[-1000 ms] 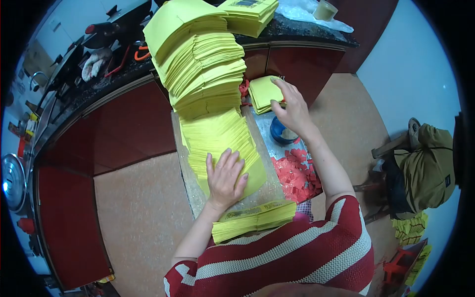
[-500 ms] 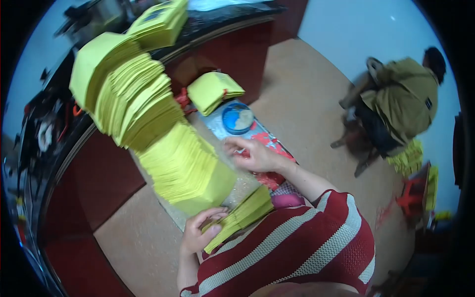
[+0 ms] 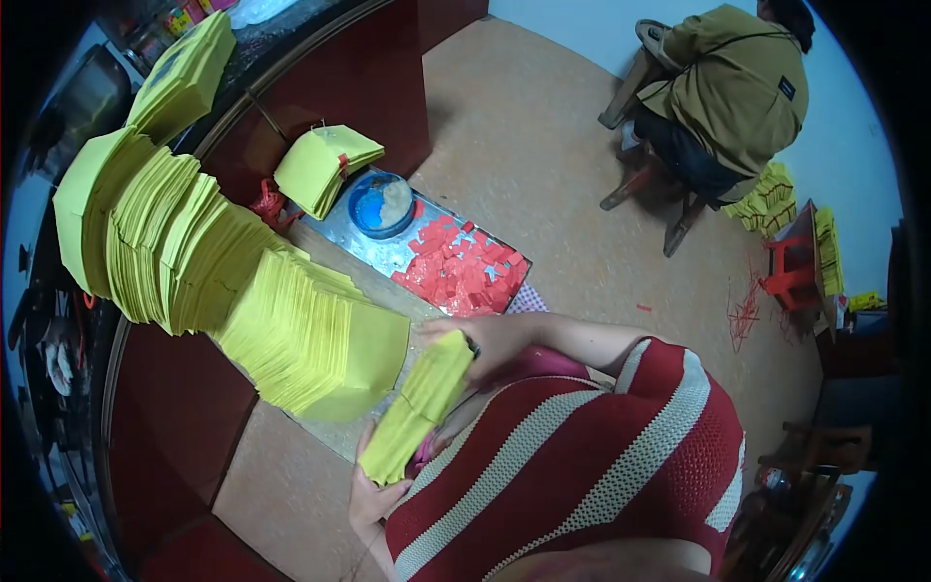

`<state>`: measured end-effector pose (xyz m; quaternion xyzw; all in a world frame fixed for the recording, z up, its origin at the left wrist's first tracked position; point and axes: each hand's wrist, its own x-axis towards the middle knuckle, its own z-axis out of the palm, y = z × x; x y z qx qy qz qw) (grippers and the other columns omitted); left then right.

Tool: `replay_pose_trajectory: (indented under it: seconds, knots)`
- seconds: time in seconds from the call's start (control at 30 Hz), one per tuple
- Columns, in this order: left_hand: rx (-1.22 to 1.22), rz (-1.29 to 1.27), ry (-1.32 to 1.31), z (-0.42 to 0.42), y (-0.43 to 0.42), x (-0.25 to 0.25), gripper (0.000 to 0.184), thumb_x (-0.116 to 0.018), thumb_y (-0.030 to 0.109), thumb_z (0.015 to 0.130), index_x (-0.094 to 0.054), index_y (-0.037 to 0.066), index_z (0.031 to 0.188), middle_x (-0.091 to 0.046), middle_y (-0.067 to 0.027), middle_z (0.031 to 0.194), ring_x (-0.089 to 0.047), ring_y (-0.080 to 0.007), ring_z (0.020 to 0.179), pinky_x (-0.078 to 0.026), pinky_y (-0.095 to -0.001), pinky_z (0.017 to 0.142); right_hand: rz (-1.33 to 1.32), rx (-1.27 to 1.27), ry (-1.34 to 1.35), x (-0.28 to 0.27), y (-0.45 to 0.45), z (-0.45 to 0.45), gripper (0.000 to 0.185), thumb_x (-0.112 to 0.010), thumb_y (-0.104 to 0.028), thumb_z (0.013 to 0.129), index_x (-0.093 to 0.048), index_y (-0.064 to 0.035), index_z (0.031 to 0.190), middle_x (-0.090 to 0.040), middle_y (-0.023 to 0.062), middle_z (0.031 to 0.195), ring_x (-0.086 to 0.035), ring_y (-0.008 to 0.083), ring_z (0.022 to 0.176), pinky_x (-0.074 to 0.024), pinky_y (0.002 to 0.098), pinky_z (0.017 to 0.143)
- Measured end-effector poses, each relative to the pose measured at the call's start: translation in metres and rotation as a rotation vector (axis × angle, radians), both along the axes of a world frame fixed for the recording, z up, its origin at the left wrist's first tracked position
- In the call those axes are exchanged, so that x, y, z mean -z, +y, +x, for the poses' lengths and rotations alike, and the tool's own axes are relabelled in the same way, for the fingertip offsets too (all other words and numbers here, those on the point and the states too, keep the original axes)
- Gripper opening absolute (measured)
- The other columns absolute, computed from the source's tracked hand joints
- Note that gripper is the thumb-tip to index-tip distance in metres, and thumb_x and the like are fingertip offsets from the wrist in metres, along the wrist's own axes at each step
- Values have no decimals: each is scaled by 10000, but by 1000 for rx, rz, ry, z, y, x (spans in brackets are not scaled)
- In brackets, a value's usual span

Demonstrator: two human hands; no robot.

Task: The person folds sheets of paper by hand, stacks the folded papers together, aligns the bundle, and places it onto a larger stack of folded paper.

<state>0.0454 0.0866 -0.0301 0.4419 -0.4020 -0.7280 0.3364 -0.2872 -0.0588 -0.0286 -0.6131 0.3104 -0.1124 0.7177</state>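
Note:
A narrow bundle of folded yellow paper (image 3: 419, 405) is tilted in front of my striped top. My left hand (image 3: 373, 497) grips its lower end, with the thumb on the near side. At the upper end my right hand (image 3: 493, 339) is closed around it, some fingers hidden behind the paper. Just beyond, a long row of stacked yellow folded paper (image 3: 301, 335) lies on the work board and reaches up onto the counter. Small red paper slips (image 3: 461, 272) are spread on a metal tray (image 3: 396, 274), near my right hand.
A blue bowl (image 3: 380, 206) of pale paste stands on the tray beside a tied yellow paper bundle (image 3: 328, 170). The dark counter (image 3: 281, 53) curves along the left. A seated person (image 3: 722, 107) is at upper right, near a red stool (image 3: 787, 267) and more yellow paper.
My right hand has come from near the tray to the bundle's upper end. The bundle is now raised and turned steeper, held by both hands. The view has shifted right.

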Motion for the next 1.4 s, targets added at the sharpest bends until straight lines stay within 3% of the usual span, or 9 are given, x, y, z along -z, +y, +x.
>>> replay_pose_trajectory:
  seconds: [0.1,0.27,0.33,0.47,0.57,0.77,1.03,1.1,1.4]
  knots:
    - [-59,-111,-15,9,11,16,826,-814,37,754,-359,-49,1439,-577,-157,1321,-574,-238,1196,-443,-363,1034,81,123,-198,19,2,8,1014,-735,-74,738,-133,-7,1551,-468,137,1439,-445,189,1340,-363,330,1115]
    - [-30,-73,-324,-6,18,6,717,-798,31,777,-428,-45,1386,-610,-153,1268,-597,-236,1147,-464,-363,1000,22,48,-41,7,7,-5,1011,-746,-114,727,-157,-5,1542,-453,174,1458,-451,243,1353,-352,362,1126]
    - [-52,-44,-425,-16,13,4,673,-792,28,786,-455,-44,1365,-623,-151,1247,-607,-235,1128,-473,-363,986,-480,-82,367,14,8,-4,979,-738,-177,721,-212,-11,1530,-435,223,1464,-414,331,1374,-331,402,1142]
    - [-452,162,-313,-22,20,34,505,-763,25,828,-552,-38,1282,-654,-141,1193,-631,-219,1055,-496,-354,925,-396,71,275,10,16,5,936,-713,-212,726,-255,-26,1521,-432,231,1463,-370,385,1383,-314,450,1145]
    - [-356,3,-373,-1,22,52,453,-763,38,835,-582,-41,1243,-658,-123,1189,-633,-203,1041,-495,-342,908,-542,128,280,11,18,9,880,-680,-197,740,-283,-36,1508,-519,225,1374,-464,370,1302,-313,445,1133]
    - [-254,-178,-479,-11,8,7,434,-768,40,834,-601,-44,1226,-677,-110,1143,-631,-190,1027,-494,-330,911,-621,171,75,20,8,10,857,-709,-235,771,-307,-48,1505,-516,205,1381,-434,361,1312,-296,472,1131]
    - [-427,51,-377,-8,8,23,422,-782,66,816,-631,-40,1196,-689,-122,1129,-651,-211,1002,-507,-355,913,-680,239,83,41,12,20,804,-742,-229,792,-349,-69,1475,-545,199,1304,-480,363,1241,-354,470,1060]
    - [-202,-266,-482,-3,4,19,487,-790,91,815,-601,-37,1244,-681,-127,1159,-644,-215,1032,-505,-357,923,-658,253,77,37,10,15,798,-743,-232,796,-353,-71,1474,-549,195,1303,-482,361,1237,-354,471,1057]
    - [-34,-216,-577,8,-1,36,672,-815,177,800,-506,-32,1359,-630,-145,1268,-602,-214,1139,-470,-349,977,-590,191,105,30,13,9,870,-753,-323,816,-290,-71,1507,-478,212,1416,-429,393,1318,-292,492,1120]
